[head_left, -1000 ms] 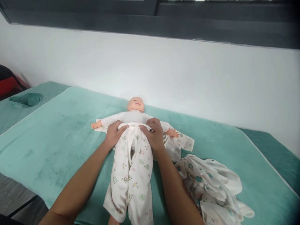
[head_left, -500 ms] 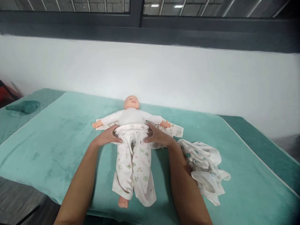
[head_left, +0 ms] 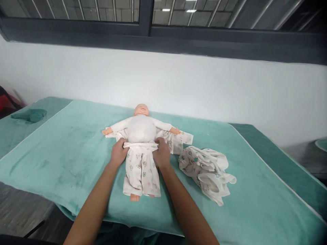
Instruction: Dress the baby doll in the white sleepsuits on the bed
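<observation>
A baby doll in a white long-sleeved top lies on its back, arms spread, head toward the wall. Patterned white pants cover its legs, and its feet peek out at the hems. My left hand grips the waistband at the doll's hip on the left. On the opposite side, my right hand is closed on the same waistband, which stretches folded between both hands below the belly. A patterned garment is spread under the doll's back and arms, partly hidden by it.
A crumpled white patterned cloth lies right of the doll. All rest on a green padded bed against a white wall, below a dark window frame. A dark green object is at the far left.
Both hands have closed on the waistband and moved it down toward me, showing more of the white top's belly. In view, the crumpled cloth sits further left and nearer the doll.
</observation>
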### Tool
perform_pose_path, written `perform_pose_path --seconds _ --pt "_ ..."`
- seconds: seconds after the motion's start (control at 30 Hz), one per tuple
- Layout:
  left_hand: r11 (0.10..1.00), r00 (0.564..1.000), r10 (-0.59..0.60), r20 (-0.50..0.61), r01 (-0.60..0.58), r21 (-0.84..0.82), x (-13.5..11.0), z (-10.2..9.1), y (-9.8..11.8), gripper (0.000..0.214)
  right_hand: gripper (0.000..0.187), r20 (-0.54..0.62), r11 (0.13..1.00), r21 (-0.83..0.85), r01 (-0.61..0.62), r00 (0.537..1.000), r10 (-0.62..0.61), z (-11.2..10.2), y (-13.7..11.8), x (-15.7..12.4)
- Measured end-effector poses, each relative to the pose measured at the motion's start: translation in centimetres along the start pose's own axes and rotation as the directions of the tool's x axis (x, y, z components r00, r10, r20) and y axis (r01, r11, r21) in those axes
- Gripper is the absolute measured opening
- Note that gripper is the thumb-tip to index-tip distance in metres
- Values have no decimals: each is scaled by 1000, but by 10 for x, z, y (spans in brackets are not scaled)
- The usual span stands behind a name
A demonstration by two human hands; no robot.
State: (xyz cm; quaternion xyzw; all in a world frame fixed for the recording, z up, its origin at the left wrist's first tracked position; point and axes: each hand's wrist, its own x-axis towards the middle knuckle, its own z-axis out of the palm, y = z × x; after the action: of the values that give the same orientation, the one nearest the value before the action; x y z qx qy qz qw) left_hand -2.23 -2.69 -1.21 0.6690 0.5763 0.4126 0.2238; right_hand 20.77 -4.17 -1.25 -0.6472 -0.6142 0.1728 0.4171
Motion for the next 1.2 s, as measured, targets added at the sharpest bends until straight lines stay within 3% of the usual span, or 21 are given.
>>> perform_pose_path --seconds 0.13,0.2,0.27,0.33,0.4,0.57,0.7,0.77,0.87,0.97,1.07,1.2 --pt "973 965 -35 262 93 -213 0 -15 4 32 27 270 971 229 -66 963 2 -22 4 7" --pt "956 912 -33 409 149 -254 -3 -26 6 58 42 401 945 319 -76 914 -62 -35 6 6" --pt "954 878 -29 478 168 -250 -7 -32 7 74 60 462 938 340 -71 881 -101 -43 8 1" --pt "968 891 -32 452 141 -210 -11 -32 8 67 58 458 956 284 -75 886 -67 -44 9 -6" --pt "988 926 -24 377 79 -132 -18 -28 8 47 41 411 977 198 -75 912 -13 -38 9 -15" --pt "980 989 9 146 -38 197 -44 -9 5 12 10 154 999 32 -28 988 22 -16 4 -43" --pt "963 1000 -21 16 16 269 -58 1 2 7 17 -75 999 30 -14 997 17 -8 1 -57" --pt "982 998 -53 29 47 186 -58 1 3 12 15 -60 993 117 -19 998 26 -8 0 -55" --pt "996 989 -88 121 89 -9 -54 -7 8 21 12 102 970 241 -20 995 -4 -18 -2 -50" --pt "980 952 -73 298 124 -155 -52 -21 15 40 26 289 962 274 -8 954 -74 -33 -2 -48" --pt "977 912 -19 411 104 -186 -54 -28 18 58 38 380 969 246 36 916 -130 -41 -2 -52" --pt "999 959 -15 283 23 -24 -66 -16 21 22 22 319 985 173 -13 947 -44 -28 -10 -67"
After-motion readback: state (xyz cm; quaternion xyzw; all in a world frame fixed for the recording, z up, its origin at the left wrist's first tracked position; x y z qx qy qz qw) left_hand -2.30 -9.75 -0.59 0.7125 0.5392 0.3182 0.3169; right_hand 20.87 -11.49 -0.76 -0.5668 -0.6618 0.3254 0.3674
